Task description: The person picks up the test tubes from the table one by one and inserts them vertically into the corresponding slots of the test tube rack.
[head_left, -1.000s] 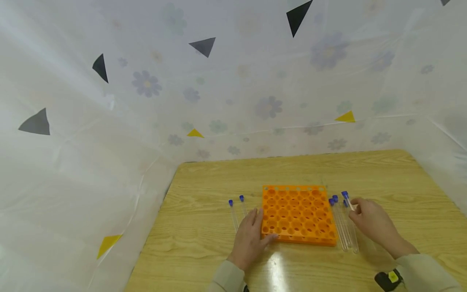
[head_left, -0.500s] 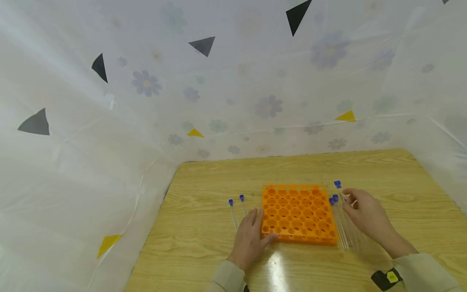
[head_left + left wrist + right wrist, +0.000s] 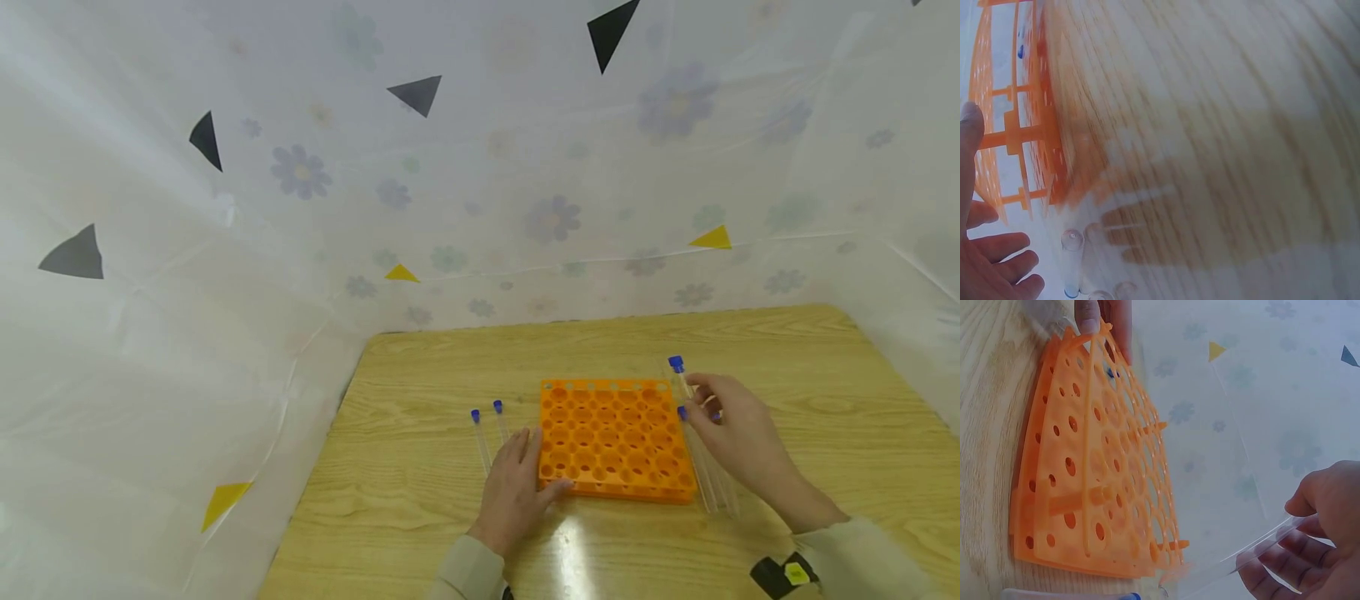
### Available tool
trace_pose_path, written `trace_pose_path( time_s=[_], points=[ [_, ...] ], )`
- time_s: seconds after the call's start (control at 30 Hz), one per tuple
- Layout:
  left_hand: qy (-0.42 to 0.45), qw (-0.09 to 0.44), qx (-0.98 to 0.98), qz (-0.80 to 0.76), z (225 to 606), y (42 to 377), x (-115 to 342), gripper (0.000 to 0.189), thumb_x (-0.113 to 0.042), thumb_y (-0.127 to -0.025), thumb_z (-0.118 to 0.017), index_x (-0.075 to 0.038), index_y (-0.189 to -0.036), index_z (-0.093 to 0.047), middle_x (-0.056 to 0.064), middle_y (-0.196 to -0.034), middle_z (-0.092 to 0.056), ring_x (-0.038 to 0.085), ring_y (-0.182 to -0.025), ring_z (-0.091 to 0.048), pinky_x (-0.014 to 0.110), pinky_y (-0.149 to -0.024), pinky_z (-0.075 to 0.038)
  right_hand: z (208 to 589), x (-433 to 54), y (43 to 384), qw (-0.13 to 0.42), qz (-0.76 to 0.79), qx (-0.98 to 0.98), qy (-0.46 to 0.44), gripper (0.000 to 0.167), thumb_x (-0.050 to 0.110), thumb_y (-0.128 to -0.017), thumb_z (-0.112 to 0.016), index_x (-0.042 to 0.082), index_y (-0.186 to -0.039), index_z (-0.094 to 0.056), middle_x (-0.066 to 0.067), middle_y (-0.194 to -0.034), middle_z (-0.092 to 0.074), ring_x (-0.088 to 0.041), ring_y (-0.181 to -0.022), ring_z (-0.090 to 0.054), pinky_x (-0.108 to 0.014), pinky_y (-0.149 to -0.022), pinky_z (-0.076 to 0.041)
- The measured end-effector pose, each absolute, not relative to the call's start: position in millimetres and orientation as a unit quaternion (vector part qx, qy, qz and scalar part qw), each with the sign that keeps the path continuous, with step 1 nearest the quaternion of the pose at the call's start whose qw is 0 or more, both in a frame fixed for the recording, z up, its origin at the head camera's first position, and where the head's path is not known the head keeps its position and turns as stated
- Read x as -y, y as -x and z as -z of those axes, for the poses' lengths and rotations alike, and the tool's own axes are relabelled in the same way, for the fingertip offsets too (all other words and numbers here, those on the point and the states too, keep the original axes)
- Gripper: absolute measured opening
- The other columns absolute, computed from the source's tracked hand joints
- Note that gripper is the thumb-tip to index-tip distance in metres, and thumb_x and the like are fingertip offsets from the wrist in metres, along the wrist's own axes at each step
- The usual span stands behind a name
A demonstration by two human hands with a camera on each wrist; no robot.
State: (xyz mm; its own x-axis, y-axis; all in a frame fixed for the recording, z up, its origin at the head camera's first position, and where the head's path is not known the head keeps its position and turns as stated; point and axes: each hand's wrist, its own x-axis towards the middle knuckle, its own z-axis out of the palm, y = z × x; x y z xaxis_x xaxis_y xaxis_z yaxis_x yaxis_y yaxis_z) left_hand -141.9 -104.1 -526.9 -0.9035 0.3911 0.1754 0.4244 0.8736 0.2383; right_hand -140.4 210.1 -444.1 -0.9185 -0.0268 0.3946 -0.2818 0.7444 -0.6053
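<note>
An orange test tube rack (image 3: 615,442) sits on the wooden table, its holes facing up. My left hand (image 3: 513,496) rests at its near left corner, thumb along the front edge and fingers fairly straight at the side; the left wrist view shows those fingers (image 3: 1013,265) spread. Right of the rack, my right hand (image 3: 738,429) pinches a clear test tube (image 3: 1263,545) between thumb and fingers. The tube's blue cap (image 3: 677,364) points up and away, beyond the fingers. Several capped test tubes (image 3: 703,479) lie beneath this hand, partly hidden by it.
Two more test tubes (image 3: 482,446) with blue caps lie left of the rack, partly behind the left hand. A pale, flower-patterned sheet (image 3: 480,208) with triangle markers hangs behind the table (image 3: 420,367) and along its sides.
My right hand has moved left and away from me with the pinched tube, whose cap now rises beside the rack's far right corner. The left hand and the rack stay put.
</note>
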Motion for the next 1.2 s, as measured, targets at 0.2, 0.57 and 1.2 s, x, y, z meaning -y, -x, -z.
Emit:
trace_pose_path(
  time_s=[0.2,0.57,1.2],
  points=[
    [0.219,0.087,0.965,0.115,529,142,105,0.084,-0.065,-0.093,-0.048,-0.007,-0.153,-0.034,0.018,-0.151,-0.045,0.030,-0.140,-0.045,0.045,-0.115,-0.040,440,-194,138,0.223,-0.374,0.893,-0.111,0.032,-0.001,-0.092,-0.064,0.000,-0.124,-0.061,-0.005,-0.094,-0.060,0.005,-0.079,-0.048,-0.010,-0.062,-0.047],
    [0.219,0.107,0.966,0.091,528,142,107,0.083,-0.066,-0.093,-0.048,-0.008,-0.151,-0.038,0.019,-0.148,-0.049,0.032,-0.138,-0.048,0.047,-0.115,-0.040,440,-167,141,0.290,-0.386,0.860,-0.167,0.040,-0.012,-0.082,-0.068,0.000,-0.120,-0.062,-0.003,-0.093,-0.060,0.002,-0.083,-0.052,-0.005,-0.067,-0.047],
    [0.206,0.117,0.964,0.123,530,140,110,0.084,-0.066,-0.091,-0.051,-0.009,-0.151,-0.038,0.010,-0.131,-0.060,0.025,-0.121,-0.057,0.040,-0.102,-0.051,440,-115,141,0.272,-0.430,0.828,-0.237,0.039,-0.011,-0.081,-0.071,-0.001,-0.117,-0.059,0.001,-0.095,-0.060,-0.009,-0.087,-0.060,-0.022,-0.069,-0.058]
  ],
)
